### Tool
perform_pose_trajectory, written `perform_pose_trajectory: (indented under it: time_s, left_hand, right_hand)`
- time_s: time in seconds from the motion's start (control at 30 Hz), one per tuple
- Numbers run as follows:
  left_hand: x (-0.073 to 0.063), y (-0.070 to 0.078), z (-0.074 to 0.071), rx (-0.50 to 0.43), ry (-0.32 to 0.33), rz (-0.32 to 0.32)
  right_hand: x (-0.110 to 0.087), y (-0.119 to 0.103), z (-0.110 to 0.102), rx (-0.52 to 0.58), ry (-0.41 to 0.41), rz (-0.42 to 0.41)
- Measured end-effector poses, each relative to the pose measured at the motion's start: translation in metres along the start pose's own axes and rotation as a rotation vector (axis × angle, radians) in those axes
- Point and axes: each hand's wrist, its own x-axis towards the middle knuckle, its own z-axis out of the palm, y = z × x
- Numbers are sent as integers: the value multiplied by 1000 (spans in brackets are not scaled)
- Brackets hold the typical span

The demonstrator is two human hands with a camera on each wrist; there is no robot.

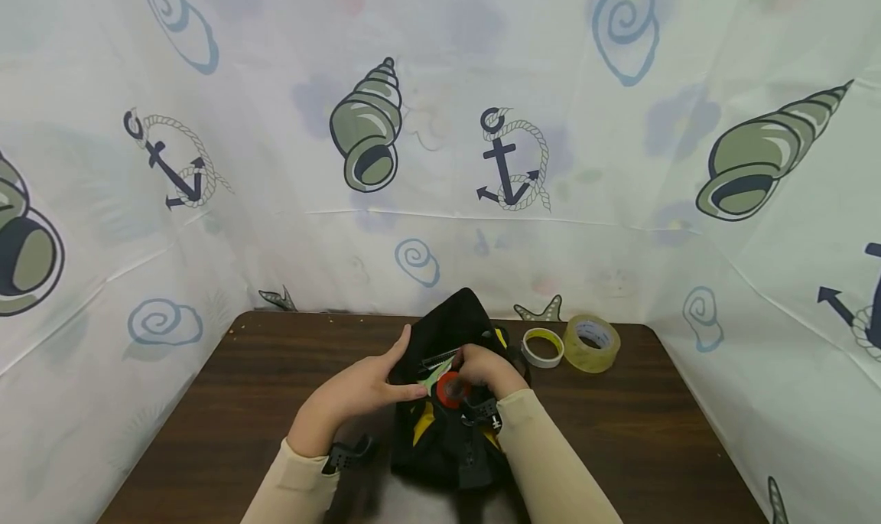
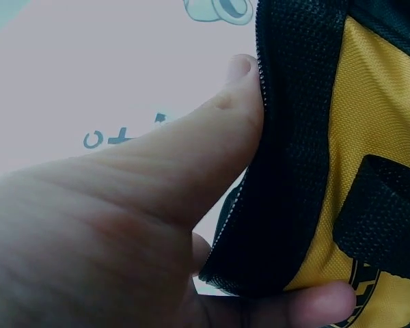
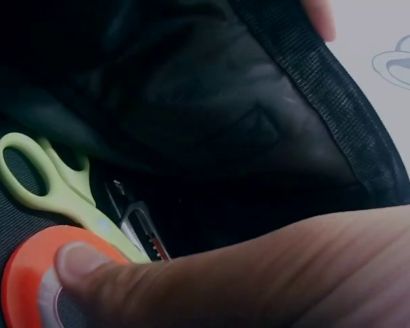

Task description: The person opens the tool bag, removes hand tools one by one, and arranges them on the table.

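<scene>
A black and yellow tool bag (image 1: pixel 447 463) lies unzipped on the table in the head view. My left hand (image 1: pixel 358 394) holds its zippered rim, the thumb along the zipper and a finger against the yellow side in the left wrist view. My right hand (image 1: pixel 489 371) reaches into the opening and holds a red-orange tape roll (image 3: pixel 27 266), its thumb on the roll's face; the other fingers are hidden in the right wrist view. Light green scissors (image 3: pixel 82 205) lie beside the roll, handles up. Next to them, deeper in the bag, shows a cutter-like metal tool (image 3: pixel 147 229), partly hidden.
Right of the bag, near the table's back edge, stand a white tape roll with a yellow inside (image 1: pixel 544 348) and a wider clear tape roll (image 1: pixel 592 343). The dark wooden table (image 1: pixel 640 432) is bordered by a patterned cloth (image 1: pixel 440 218) behind and at both sides.
</scene>
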Motion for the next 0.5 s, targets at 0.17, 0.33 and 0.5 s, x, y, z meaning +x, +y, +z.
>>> perform_pose_trajectory:
  time_s: [0.17, 0.33, 0.5]
  left_hand:
    - [0, 1, -1, 0, -2, -2]
    - [-1, 2, -1, 11, -3, -5]
    - [-1, 3, -1, 16, -8, -8]
  right_hand:
    - [1, 2, 3, -57, -3, 5]
    - [1, 5, 7, -97, -3, 0]
    - [2, 7, 11, -140, 7, -9]
